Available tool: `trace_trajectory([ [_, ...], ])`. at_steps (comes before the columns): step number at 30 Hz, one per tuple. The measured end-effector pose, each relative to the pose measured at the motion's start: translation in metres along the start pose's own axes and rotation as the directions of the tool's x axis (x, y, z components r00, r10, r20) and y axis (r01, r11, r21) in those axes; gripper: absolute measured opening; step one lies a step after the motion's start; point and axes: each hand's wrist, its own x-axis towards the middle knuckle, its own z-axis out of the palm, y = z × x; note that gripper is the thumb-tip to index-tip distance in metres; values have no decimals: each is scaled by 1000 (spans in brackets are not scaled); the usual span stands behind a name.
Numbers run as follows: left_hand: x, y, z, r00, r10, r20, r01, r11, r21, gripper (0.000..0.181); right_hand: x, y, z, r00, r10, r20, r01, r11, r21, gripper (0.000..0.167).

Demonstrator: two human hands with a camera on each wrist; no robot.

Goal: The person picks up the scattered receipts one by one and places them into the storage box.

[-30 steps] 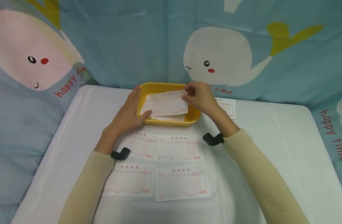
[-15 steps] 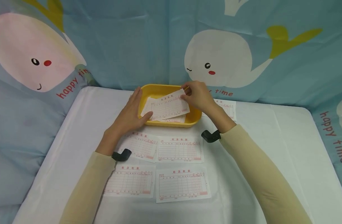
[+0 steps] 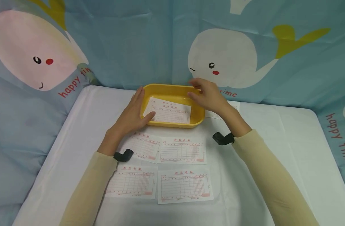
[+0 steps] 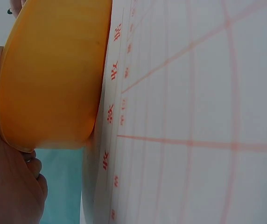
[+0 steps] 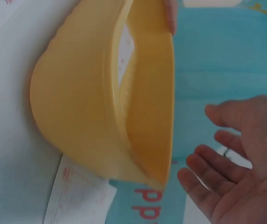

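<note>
Printed slips (image 3: 171,113) lie overlapped inside the yellow basket (image 3: 172,124), toward its left side. The left hand (image 3: 130,114) rests along the basket's left end, fingers straight on the rim and thumb over the near edge; the left wrist view shows it against the basket wall (image 4: 54,74). Above the basket's right end is the right hand (image 3: 209,95), holding nothing. In the right wrist view that hand (image 5: 241,163) has its thumb and fingers parted, away from the basket rim (image 5: 171,116).
Several printed slips lie on the white cloth in front of the basket, among them a near right one (image 3: 185,186) and an upper right one (image 3: 183,152). Another slip (image 3: 234,106) is partly behind the right forearm. A blue whale-print curtain (image 3: 150,40) hangs behind.
The right hand has let go of the slip it pinched and moved slightly right, its fingers parting. That slip now lies in the basket on the others. The left hand has stayed at the basket.
</note>
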Motion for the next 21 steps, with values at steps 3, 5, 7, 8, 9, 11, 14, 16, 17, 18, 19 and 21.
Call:
trace_trajectory([
  [3,0,0,0,1000,-3,3,3,1000,-5,105,-7,6,-7,1000,-24,-7,24,1000,0,49],
  [5,1,1,0,1000,-6,3,6,1000,-7,105,-13,9,-12,999,-38,-24,38,999,4,50],
  [7,1,1,0,1000,-8,4,8,1000,-10,105,-18,14,-16,998,-49,-43,49,999,-1,50],
  [8,2,1,0,1000,-10,5,10,1000,-9,105,-20,16,-18,998,-49,-50,48,999,-5,50],
  [9,2,1,0,1000,-14,4,14,1000,-7,104,-23,19,-20,998,-46,-54,45,999,-12,51],
  [11,2,0,1,1000,-17,7,17,1000,-6,104,-29,25,-23,998,-35,-59,33,999,-22,51],
  [14,2,1,2,1000,-25,11,25,1000,-10,104,-39,38,-27,997,2,-71,-5,999,-51,53],
  [16,1,2,2,1000,-25,12,25,1000,-12,104,-47,47,-28,996,27,-84,-32,997,-65,54],
  [17,1,2,2,1000,-26,12,26,1000,-7,104,-51,52,-28,995,38,-92,-44,997,-67,54],
  [18,1,3,2,1000,-28,13,28,1000,-6,104,-55,56,-28,994,44,-101,-51,997,-66,54],
  [19,1,3,1,1000,-28,13,28,1000,-3,104,-59,61,-28,993,46,-110,-53,996,-69,54],
  [21,1,3,1,1000,-28,9,28,1000,2,104,-65,70,-27,991,48,-125,-57,996,-74,54],
])
